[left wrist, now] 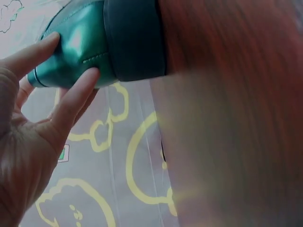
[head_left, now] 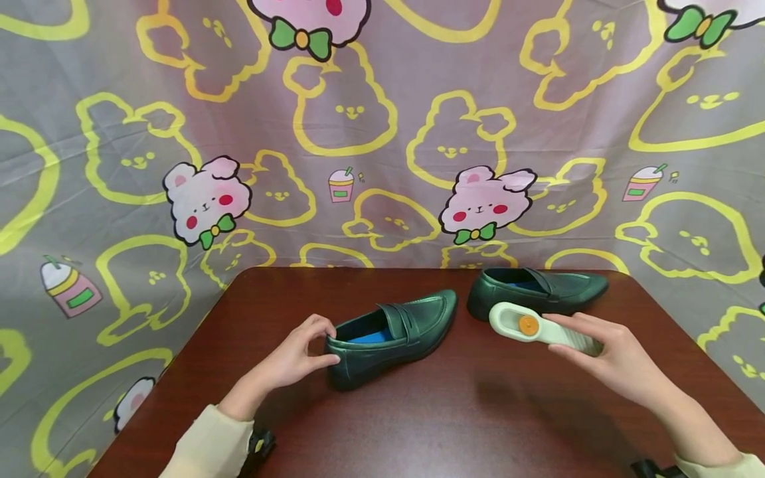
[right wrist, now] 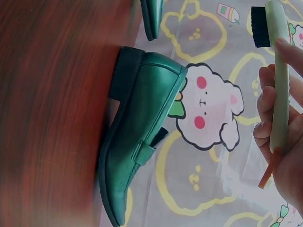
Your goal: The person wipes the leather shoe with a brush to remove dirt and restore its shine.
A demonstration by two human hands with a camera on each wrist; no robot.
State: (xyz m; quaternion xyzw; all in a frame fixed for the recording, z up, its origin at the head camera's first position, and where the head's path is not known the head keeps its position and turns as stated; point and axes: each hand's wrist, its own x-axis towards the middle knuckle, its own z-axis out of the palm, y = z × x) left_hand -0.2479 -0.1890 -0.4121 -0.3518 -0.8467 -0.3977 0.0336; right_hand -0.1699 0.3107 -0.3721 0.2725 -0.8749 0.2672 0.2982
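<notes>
The background is filled by a grey cloth (head_left: 382, 219) printed with yellow outlines and pink-cheeked animals. In front of it, a dark red-brown table (head_left: 418, 425) is seen. On the table two green loafers are seen, both upright. The near loafer (head_left: 373, 362) is placed around the middle, its toe pointed to the far right; the far loafer (head_left: 574, 292) is placed by the back edge on the right, its toe turned right.

The heel end of the near loafer is gripped by the left hand (head_left: 293, 356): the thumb and fingers are bent and parted by the back of the shoe, with fingertips laid on the leather. A pale green brush (head_left: 556, 333) is held in the right hand (head_left: 624, 358), the fingers wrapped along its handle and closed on it. The brush is raised above the table, in front of the far loafer and apart from the near one. Inside the near loafer a blue insole (head_left: 372, 337) is shown. Dark bristles (right wrist: 260, 27) are carried at the brush's head, and an orange knob (head_left: 528, 324) is set in its face.
</notes>
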